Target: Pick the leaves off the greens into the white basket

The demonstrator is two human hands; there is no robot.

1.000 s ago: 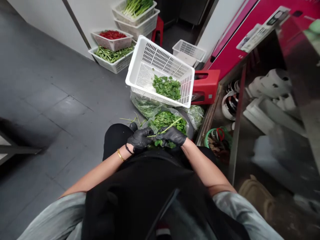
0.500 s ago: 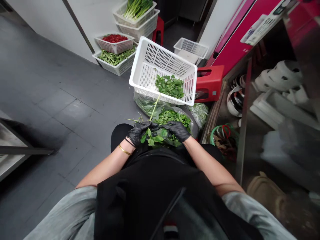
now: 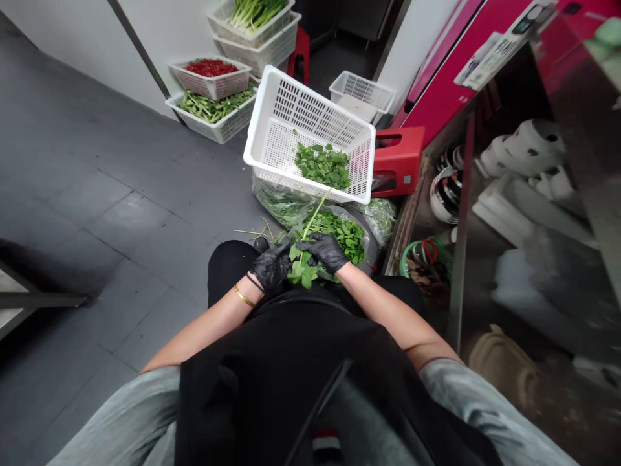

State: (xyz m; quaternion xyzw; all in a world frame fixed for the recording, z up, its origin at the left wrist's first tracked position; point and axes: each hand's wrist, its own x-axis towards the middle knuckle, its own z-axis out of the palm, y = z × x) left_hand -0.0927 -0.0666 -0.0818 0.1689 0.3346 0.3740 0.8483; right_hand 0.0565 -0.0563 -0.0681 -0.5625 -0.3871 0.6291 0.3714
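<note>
My right hand [image 3: 326, 251], in a black glove, is closed on a leafy green sprig [image 3: 305, 268]. The sprig's long pale stem [image 3: 316, 213] points up toward the basket, and its leaves hang between my hands. Close beside it, my left hand [image 3: 272, 264], also black-gloved, has its fingers curled in, with thin stems [image 3: 259, 232] sticking out past them. Beyond my hands lies an open plastic bag full of leafy greens [image 3: 347, 234]. Above that, a white perforated basket [image 3: 272, 145] holds a small heap of picked leaves [image 3: 323, 166].
A red stool [image 3: 405, 162] stands beside the basket. Farther back left are stacked baskets with red chillies [image 3: 211, 67], green pods [image 3: 213, 109] and scallions [image 3: 255, 11]. Metal shelving [image 3: 460, 259] with containers runs along the right. Another bag of greens [image 3: 381, 217] lies near it.
My right hand has moved left, close to my left hand, and now grips the sprig. The long stem has shifted from near my left hand toward my right. The view has shifted slightly.
</note>
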